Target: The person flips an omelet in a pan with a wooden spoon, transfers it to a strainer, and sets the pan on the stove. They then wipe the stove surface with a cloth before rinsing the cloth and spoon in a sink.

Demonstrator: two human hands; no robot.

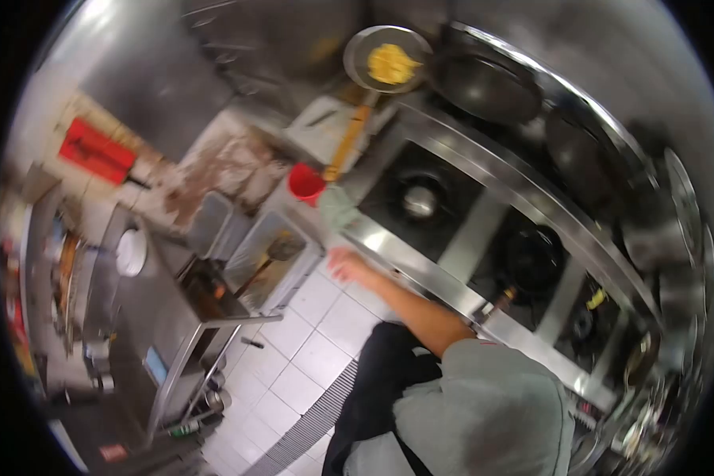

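My right hand (346, 266) reaches over the front edge of the stove (381, 239) and is slightly blurred. Its fingers look spread, with nothing visible in them. Just beyond the fingertips lies a pale green cloth (337, 208), apart from the hand. A frying pan (358, 67) with a yellow, egg-like food (392, 63) in it sits past the stove's corner. Its long wooden handle (347, 143) points back toward the cloth. Beside the handle's end stands a red cup (305, 184). My left hand does not show.
Dark woks (488, 87) lean along the stove's back. A black pan (531, 258) rests on the middle burner. Left of my hand, a grey bin (297, 274) holds a long-handled strainer (281, 247). A steel worktable (147, 313) stands farther left, above white floor tiles (313, 297) and a drain grate (309, 428).
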